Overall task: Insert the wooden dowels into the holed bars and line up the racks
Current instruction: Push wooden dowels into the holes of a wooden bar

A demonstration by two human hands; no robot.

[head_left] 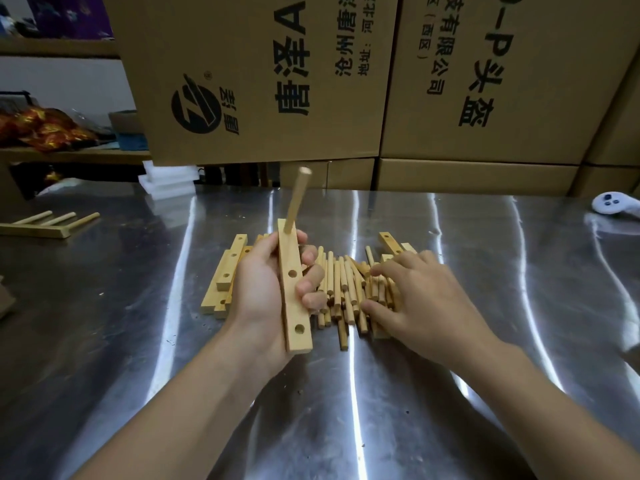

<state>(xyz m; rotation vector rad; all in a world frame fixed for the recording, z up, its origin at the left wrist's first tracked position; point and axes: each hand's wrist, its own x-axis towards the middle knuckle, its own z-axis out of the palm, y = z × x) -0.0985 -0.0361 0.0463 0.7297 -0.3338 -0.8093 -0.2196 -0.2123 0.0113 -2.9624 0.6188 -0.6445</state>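
Observation:
My left hand (265,289) grips a pale wooden holed bar (293,306) above the steel table. One dowel (298,199) stands in the bar's far hole, and two nearer holes show bare. My right hand (422,299) lies palm down on a pile of loose dowels (341,292), fingers spread over them; whether it grips one is hidden. A stack of holed bars (227,271) lies just left of my left hand. Another holed bar (389,242) pokes out behind the pile. A finished rack (48,226) with three dowels rests at the far left.
The steel table (346,410) runs toward me. Large cardboard boxes (381,81) wall off the back edge. White foam blocks (169,183) sit at the back left, a white controller (613,202) at the far right. A shelf with red packets (45,129) is beyond, left.

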